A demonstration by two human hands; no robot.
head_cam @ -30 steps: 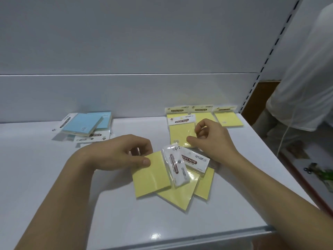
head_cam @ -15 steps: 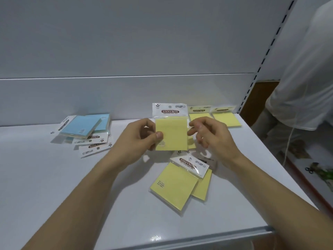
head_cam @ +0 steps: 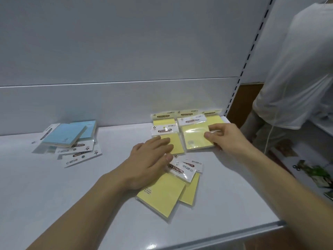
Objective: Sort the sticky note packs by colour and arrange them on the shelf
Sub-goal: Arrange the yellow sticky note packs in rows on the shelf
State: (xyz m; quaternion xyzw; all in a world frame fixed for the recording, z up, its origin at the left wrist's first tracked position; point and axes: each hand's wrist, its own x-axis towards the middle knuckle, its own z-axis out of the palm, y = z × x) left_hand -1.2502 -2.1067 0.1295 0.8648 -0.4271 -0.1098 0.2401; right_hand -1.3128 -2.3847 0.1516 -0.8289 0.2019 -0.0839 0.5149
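Roughly midway, by my reading. Blue pile point(head_cam: 70, 134) sits heaped at the left of the shelf point(head_cam: 54, 195), well apart from the yellows: sorted by colour, not squared up. Yellow row point(head_cam: 187, 114) lines the back wall, with a second rank started in front.

Right hand point(head_cam: 227, 139) pinches a yellow pack point(head_cam: 194, 139), thumb on top, fingers curled at its right edge. Left hand point(head_cam: 151, 159) lies flat, fingers straight, on the neighbouring pack point(head_cam: 177, 145), gripping nothing.

Loose yellow packs point(head_cam: 162, 197) overlap near the front, unplaced. Blue count is unclear and the back row is partly covered. Bystander in white shirt point(head_cam: 297, 69) is cut off at right.
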